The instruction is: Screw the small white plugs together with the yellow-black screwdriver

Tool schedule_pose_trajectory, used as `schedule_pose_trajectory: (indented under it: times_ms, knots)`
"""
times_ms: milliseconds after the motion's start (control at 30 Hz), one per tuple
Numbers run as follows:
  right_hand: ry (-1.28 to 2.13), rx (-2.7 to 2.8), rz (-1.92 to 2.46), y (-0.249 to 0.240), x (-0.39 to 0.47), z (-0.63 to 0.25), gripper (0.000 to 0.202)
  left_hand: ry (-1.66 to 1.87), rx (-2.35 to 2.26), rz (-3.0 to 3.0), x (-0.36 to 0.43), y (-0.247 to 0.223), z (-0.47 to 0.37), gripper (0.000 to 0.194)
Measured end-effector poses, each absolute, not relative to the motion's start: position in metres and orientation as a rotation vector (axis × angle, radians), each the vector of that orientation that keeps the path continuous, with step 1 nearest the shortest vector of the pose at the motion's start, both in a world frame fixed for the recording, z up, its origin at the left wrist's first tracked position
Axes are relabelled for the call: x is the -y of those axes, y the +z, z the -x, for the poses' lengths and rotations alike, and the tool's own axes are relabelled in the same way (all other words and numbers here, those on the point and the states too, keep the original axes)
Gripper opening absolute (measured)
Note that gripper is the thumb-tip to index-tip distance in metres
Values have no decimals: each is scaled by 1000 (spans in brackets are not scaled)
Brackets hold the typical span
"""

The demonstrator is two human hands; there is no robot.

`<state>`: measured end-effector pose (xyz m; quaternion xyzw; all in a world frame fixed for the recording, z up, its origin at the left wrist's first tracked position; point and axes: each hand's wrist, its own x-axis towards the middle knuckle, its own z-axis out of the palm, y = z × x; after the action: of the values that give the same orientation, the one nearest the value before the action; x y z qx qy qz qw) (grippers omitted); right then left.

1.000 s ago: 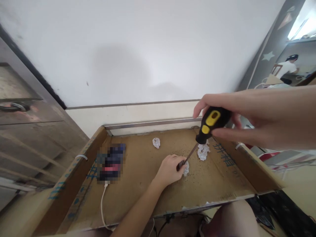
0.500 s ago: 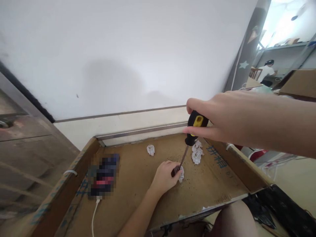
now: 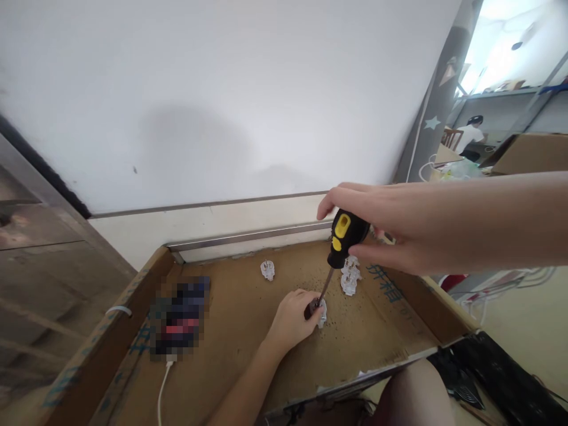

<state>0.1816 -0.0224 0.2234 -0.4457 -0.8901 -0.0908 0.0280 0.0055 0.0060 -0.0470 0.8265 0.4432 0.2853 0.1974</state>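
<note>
My right hand [image 3: 377, 222] is around the black-and-yellow handle of a screwdriver [image 3: 345, 235], which leans with its shaft slanting down to the left. The screwdriver's tip meets a small dark brown piece [image 3: 312, 309], and the exact contact is too small to tell. My left hand [image 3: 293, 316] pinches that dark piece over a clear plastic part [image 3: 323, 313] on the cardboard. Right of the tip lie a few more clear plastic parts [image 3: 349, 281] close together, partly behind the handle. Another clear part with upright metal prongs [image 3: 267, 270] lies farther left.
Cardboard [image 3: 231, 331] lines the work surface, with raised side walls. A pixelated dark device [image 3: 181, 319] with a white cable [image 3: 163, 384] is at the left. A white panel [image 3: 248, 106] stands behind. A person [image 3: 470, 137] sits in the background at right.
My right hand has shifted its grip on the screwdriver handle, turning it so the yellow inlay faces more toward me. The whole view has shifted slightly. My left hand keeps its hold.
</note>
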Motion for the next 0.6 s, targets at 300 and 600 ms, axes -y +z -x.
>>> schedule_pose_trajectory:
  times_ms: [300, 600]
  knots:
    - [-204, 2813, 1383, 227, 21, -177, 37, 831, -1139, -2293, -7, -50, -6, 22]
    - [-207, 2834, 1466, 232, 29, -168, 27, 824, -1132, -2246, -6, -51, -8, 13]
